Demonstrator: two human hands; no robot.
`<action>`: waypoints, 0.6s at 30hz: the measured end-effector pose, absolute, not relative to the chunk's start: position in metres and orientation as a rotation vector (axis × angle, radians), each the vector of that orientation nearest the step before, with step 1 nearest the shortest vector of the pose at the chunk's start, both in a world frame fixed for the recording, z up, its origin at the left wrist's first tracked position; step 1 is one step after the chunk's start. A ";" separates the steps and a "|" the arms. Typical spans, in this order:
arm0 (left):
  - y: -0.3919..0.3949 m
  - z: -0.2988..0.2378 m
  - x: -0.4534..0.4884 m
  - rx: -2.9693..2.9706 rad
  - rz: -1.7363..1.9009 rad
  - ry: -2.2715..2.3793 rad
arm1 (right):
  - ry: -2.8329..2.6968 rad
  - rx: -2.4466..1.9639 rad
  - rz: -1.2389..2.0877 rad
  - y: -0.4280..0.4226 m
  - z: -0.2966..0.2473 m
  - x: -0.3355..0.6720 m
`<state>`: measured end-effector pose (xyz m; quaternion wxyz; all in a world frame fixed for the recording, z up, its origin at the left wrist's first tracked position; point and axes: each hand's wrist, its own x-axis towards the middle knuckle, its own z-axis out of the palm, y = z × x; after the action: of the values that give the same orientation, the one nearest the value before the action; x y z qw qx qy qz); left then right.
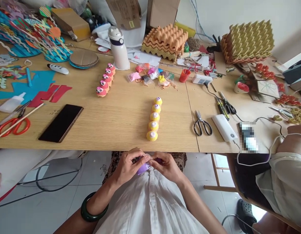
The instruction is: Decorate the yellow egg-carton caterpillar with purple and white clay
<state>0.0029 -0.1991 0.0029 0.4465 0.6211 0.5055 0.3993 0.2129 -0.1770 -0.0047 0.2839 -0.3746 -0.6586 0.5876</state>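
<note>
Left to right: red scissors (13,125) and a dark phone (61,123) lie flat on the wooden table (121,126), well apart from the hands. A green bangle (91,209) sits on the left wrist. The left hand (127,166) is below the table's near edge, over the lap, with thumb and forefinger closed on a purple clay piece (143,168). The piece sits right between the two hands, touching both. It is just to the right of the left fingertips and just to the left of the right ones. The right hand (168,166) has its fingers curled and pinching the same piece from the other side. Both hands are equally near; the left covers more of it. The long axis can't be told, as most of the piece is hidden under fingers and only a lower edge shows. A row of yellow clay balls (154,118) runs away from the person, straight beyond the hands. Black scissors (202,124) and a white power bank (225,127) lie to the right. A co-worker's arm (293,141) is cut off at the frame edge.
</note>
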 end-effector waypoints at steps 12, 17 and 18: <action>-0.211 -0.005 -0.004 1.557 0.916 1.232 | -1.671 -1.026 1.756 -0.178 -0.001 0.209; -0.215 -0.004 -0.002 1.611 1.004 1.223 | -1.631 -1.035 1.752 -0.180 -0.001 0.211; -0.216 -0.005 -0.002 1.643 1.020 1.213 | -1.599 -1.030 1.822 -0.180 -0.001 0.212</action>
<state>-0.0020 -0.2158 -0.0045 0.4164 0.6544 0.4830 0.4063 0.2120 -0.1796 -0.0010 0.2512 -0.3786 -0.5877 0.6694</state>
